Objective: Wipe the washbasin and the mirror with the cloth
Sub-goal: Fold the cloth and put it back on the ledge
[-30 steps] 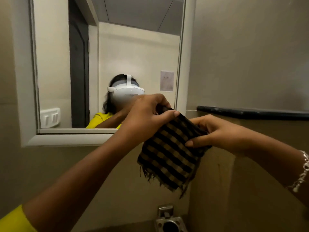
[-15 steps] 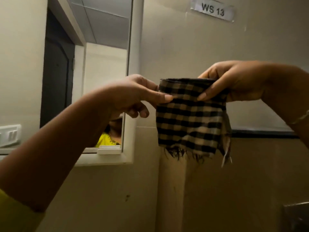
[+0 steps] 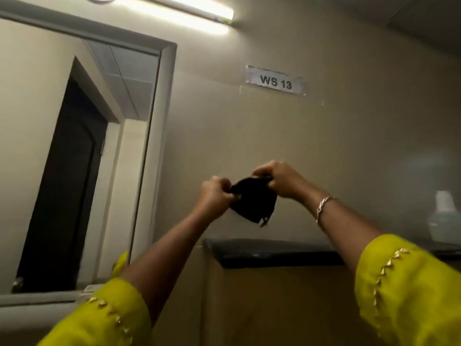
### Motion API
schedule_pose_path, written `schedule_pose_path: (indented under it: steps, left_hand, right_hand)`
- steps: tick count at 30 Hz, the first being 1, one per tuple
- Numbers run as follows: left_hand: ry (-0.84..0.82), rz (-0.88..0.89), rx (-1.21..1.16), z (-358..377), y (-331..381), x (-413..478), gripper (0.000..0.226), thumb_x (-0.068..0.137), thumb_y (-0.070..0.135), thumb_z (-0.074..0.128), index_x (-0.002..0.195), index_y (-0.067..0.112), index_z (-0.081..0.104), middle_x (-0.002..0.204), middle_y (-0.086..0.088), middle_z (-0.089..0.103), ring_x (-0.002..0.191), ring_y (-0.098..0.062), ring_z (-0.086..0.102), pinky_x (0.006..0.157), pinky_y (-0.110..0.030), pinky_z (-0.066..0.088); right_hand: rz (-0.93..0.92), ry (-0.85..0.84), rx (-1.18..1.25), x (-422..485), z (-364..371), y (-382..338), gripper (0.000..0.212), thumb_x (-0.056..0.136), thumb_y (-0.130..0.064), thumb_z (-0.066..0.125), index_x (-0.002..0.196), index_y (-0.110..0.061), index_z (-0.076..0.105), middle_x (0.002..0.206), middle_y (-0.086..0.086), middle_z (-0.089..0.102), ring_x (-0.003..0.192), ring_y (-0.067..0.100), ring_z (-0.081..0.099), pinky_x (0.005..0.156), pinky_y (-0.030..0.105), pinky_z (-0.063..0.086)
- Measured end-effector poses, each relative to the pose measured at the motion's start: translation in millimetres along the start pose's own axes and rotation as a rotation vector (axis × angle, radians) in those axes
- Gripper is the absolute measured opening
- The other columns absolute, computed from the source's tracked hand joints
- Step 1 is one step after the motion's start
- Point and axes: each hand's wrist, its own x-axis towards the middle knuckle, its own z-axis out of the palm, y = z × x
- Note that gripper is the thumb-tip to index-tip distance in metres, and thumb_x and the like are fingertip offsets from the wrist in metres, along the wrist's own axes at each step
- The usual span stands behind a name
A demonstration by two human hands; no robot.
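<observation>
The cloth (image 3: 254, 202) looks dark and bunched, stretched between both hands in front of the beige wall. My left hand (image 3: 214, 193) grips its left end in a fist. My right hand (image 3: 279, 179) grips its upper right end, a bracelet on that wrist. The framed mirror (image 3: 74, 146) fills the left side and reflects a dark doorway. Both hands are to the right of the mirror frame. The washbasin is out of view.
A dark ledge (image 3: 269, 250) runs along the wall below my hands. A blurred pale bottle (image 3: 444, 221) stands on it at the right. A label reading WS 13 (image 3: 275, 82) is stuck on the wall, under a tube light (image 3: 174, 8).
The view has tilted upward and my arms are stretched further out. The cloth, held spread flat before, is now bunched tight between both fists.
</observation>
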Motion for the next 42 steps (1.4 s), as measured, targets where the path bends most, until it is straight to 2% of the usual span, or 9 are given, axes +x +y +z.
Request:
schedule_pose_path:
  steps: [3,8,14,22,26,29,33,39,42]
  left_hand:
    - [-0.075,0.047,0.067,12,-23,-9,0.009,0.08,0.007,0.066,0.085,0.0,0.064,0.085,-0.011,0.061,0.081,-0.016,0.056,0.057,-0.01,0.042]
    - [-0.15,0.115,0.137,8,-34,-29,0.006,0.081,0.012,0.065,0.083,0.007,0.064,0.098,-0.015,0.067,0.095,-0.025,0.062,0.086,-0.04,0.051]
    - [-0.258,0.158,0.365,-8,-18,-51,0.01,0.083,0.027,0.063,0.083,0.017,0.064,0.098,-0.002,0.069,0.093,-0.018,0.062,0.082,-0.039,0.052]
    - [-0.299,0.266,0.36,-8,-13,-62,0.011,0.084,0.024,0.063,0.076,0.022,0.055,0.089,0.0,0.061,0.091,-0.019,0.058,0.08,-0.036,0.049]
    - [-0.466,0.276,0.335,-15,-8,-63,0.018,0.085,0.039,0.055,0.089,0.022,0.058,0.094,0.001,0.063,0.074,-0.005,0.054,0.06,-0.017,0.04]
    - [-0.586,0.261,0.248,-22,-5,-65,0.047,0.084,0.061,0.037,0.098,0.022,0.058,0.093,-0.005,0.065,0.08,-0.016,0.06,0.067,-0.026,0.046]
    - [-0.598,0.285,0.225,-23,-6,-72,0.051,0.081,0.067,0.03,0.086,0.025,0.058,0.084,-0.007,0.06,0.077,-0.022,0.056,0.064,-0.032,0.04]
    - [-0.56,0.265,0.253,-20,-10,-89,0.052,0.083,0.061,0.036,0.107,0.019,0.054,0.098,-0.013,0.06,0.08,-0.025,0.055,0.064,-0.034,0.042]
    - [-0.543,0.278,0.342,-22,-16,-96,0.045,0.09,0.05,0.035,0.122,0.021,0.046,0.126,-0.012,0.05,0.125,-0.026,0.039,0.097,-0.038,0.038]
  right_hand:
    - [-0.029,-0.071,-0.01,-17,26,17,0.046,0.077,0.013,0.049,0.114,-0.008,0.065,0.115,0.01,0.067,0.107,0.021,0.06,0.077,0.013,0.033]
    - [-0.056,-0.13,0.048,-47,37,21,0.044,0.08,0.012,0.05,0.117,-0.007,0.063,0.116,0.009,0.066,0.104,0.013,0.058,0.076,0.009,0.032]
    - [-0.081,-0.293,0.195,-73,28,23,0.039,0.081,0.012,0.054,0.108,-0.013,0.069,0.092,-0.005,0.067,0.087,0.011,0.065,0.08,0.026,0.054]
    - [-0.078,-0.417,0.268,-89,18,25,0.053,0.082,0.014,0.048,0.114,-0.025,0.064,0.112,-0.006,0.067,0.103,0.002,0.062,0.094,0.025,0.05]
    - [-0.095,-0.551,0.348,-95,13,28,0.034,0.077,-0.035,0.053,0.11,-0.035,0.06,0.113,-0.008,0.066,0.102,0.006,0.061,0.088,0.023,0.05]
    - [-0.042,-0.558,0.503,-100,13,30,0.047,0.078,-0.057,0.047,0.114,-0.031,0.063,0.117,-0.009,0.066,0.107,0.004,0.06,0.09,0.014,0.045]
    - [-0.039,-0.527,0.438,-100,19,31,0.034,0.086,-0.04,0.041,0.112,-0.033,0.063,0.114,-0.009,0.066,0.107,0.007,0.059,0.093,0.025,0.046]
    - [-0.052,-0.518,0.295,-101,16,16,0.035,0.086,-0.036,0.042,0.115,-0.027,0.061,0.115,-0.01,0.063,0.104,0.002,0.058,0.088,0.019,0.045]
    - [-0.012,-0.478,0.223,-100,14,6,0.024,0.095,-0.025,0.047,0.114,-0.026,0.062,0.115,-0.008,0.064,0.107,0.008,0.058,0.091,0.024,0.045]
